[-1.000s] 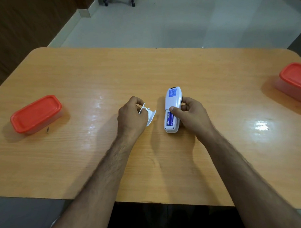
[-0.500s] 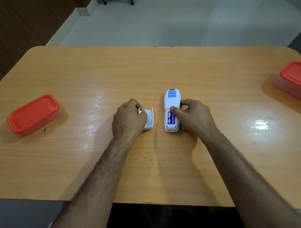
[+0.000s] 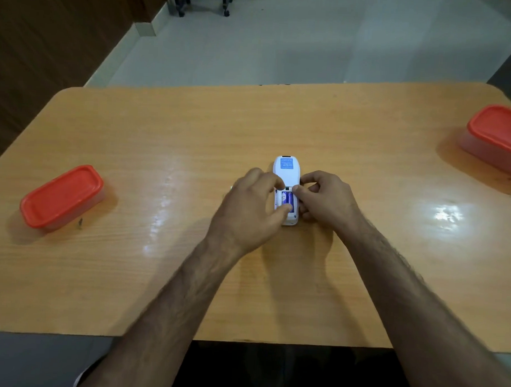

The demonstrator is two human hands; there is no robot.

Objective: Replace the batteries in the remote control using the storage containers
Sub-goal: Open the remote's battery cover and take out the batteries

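Note:
The white remote control (image 3: 287, 168) lies face down in the middle of the wooden table (image 3: 193, 127), its battery compartment uncovered. A blue battery (image 3: 286, 198) sits in the compartment. My left hand (image 3: 248, 210) reaches over the remote, index finger at the battery's far end and thumb at its near end, pinching it. My right hand (image 3: 326, 198) grips the remote's right side. The white battery cover is hidden under my left hand.
One storage container with an orange lid (image 3: 61, 196) stands at the table's left side. A second one (image 3: 499, 132) stands at the far right edge. Both lids are on. Chair wheels (image 3: 203, 6) show on the floor beyond the table.
My left hand set the battery cover down on the table left of the remote, then moved right onto the battery in the compartment. My right hand kept hold of the remote.

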